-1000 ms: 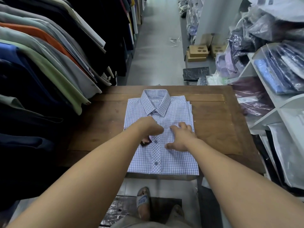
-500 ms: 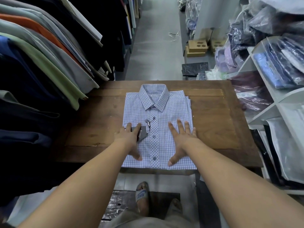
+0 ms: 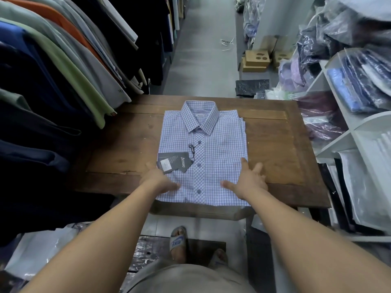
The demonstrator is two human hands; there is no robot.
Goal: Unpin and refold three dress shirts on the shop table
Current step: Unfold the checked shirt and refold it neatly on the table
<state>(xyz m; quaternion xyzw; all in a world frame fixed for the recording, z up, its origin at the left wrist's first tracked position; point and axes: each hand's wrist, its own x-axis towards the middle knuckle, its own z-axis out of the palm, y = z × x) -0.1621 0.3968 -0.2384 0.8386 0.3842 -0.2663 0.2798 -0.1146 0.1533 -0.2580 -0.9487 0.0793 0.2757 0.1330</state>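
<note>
1. The wooden shop table [image 3: 279, 144] lies under both hands and carries the one shirt in view
2. The white shelf unit [image 3: 347, 132] stands well out past the right hand. Its upper compartment holds blue and navy bagged shirts [image 3: 359, 87] in clear plastic, the lower one holds maroon bagged garments [image 3: 323, 125], and more bags are heaped on top
3. The checked dress shirt [image 3: 220, 144] lies folded on the table, front up and buttoned, with its collar [image 3: 198, 115] well beyond the fingertips and its near hem under the wrists. It looks light, soft and limp, so it would likely sag out of its fold if lifted by one edge; only the collar seems stiff. The best hold is probably both side edges at once, with the fingers slid beneath. No pins can be made out
4. The cardboard boxes [image 3: 256, 61] sit on the floor far ahead of the right hand, and their contents are hidden
5. The right hand [image 3: 251, 178] is spread flat over the shirt's side edge, thumb pointing inward. The left hand [image 3: 163, 180] rests palm down on the opposite edge, with its fingers partly hidden
6. The dark hang tag [image 3: 175, 162] lies at the left fingertips, strung to a button
</note>
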